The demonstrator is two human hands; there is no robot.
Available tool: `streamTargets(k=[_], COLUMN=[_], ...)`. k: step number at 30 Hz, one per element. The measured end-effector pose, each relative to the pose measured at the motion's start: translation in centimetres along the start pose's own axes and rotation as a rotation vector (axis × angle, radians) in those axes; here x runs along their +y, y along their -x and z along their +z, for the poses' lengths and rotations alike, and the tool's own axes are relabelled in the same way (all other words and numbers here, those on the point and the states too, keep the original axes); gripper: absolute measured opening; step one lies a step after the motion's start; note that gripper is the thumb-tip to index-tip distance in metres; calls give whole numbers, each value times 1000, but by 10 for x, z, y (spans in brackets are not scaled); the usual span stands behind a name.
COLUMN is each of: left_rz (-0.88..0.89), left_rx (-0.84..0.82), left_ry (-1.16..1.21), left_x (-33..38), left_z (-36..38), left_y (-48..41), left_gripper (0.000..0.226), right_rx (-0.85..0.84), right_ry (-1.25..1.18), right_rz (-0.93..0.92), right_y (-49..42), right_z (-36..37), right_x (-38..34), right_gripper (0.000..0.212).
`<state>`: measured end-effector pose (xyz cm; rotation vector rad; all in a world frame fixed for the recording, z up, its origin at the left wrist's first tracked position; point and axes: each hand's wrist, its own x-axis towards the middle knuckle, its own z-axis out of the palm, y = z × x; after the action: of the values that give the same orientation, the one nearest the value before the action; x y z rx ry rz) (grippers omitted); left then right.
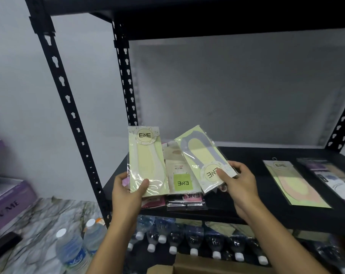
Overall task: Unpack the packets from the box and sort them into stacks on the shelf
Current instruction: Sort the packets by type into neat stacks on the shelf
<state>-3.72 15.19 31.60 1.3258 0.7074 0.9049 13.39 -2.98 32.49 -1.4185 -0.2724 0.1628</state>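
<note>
My left hand [128, 191] grips the bottom of a pale green ENE packet [146, 161] with a white sock, held upright above the black shelf [246, 155]. My right hand [239, 181] pinches a second pale green packet [202, 159] with a grey sock, tilted, label end down. Between them a third packet [180, 177] with a green ENE label shows, with pink and black packets [185, 200] beneath it; whether they rest on the shelf or in my left hand is unclear. A green and peach packet [295, 184] lies flat on the shelf at the right. The cardboard box [207, 266] shows at the bottom edge.
A purple and white packet stack [329, 175] lies at the shelf's far right. Wrapped water bottles [195, 242] stand under the shelf, and two loose bottles [78, 246] stand on the marble floor. Purple boxes [7, 198] sit at the left. Black perforated uprights [69, 103] frame the shelf.
</note>
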Motion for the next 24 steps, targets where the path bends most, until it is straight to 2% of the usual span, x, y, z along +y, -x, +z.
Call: streamTargets(k=[13,19,24], left_rz=[10,7,-85], left_rx=[-147,-242,-333], left_ry=[45,42,56], left_x=[-7,-17,-32], left_z=[50,102,159], left_y=[17,37,60], left_gripper=[43,43,40], right_rx=[92,154,261], right_ry=[-100,-115,-90], right_rz=[-67,-80,-77], right_y=[-6,-9,-11], right_z=[-50,-103,-158], right_x=[-9,-13,-16], right_gripper=[29,30,33])
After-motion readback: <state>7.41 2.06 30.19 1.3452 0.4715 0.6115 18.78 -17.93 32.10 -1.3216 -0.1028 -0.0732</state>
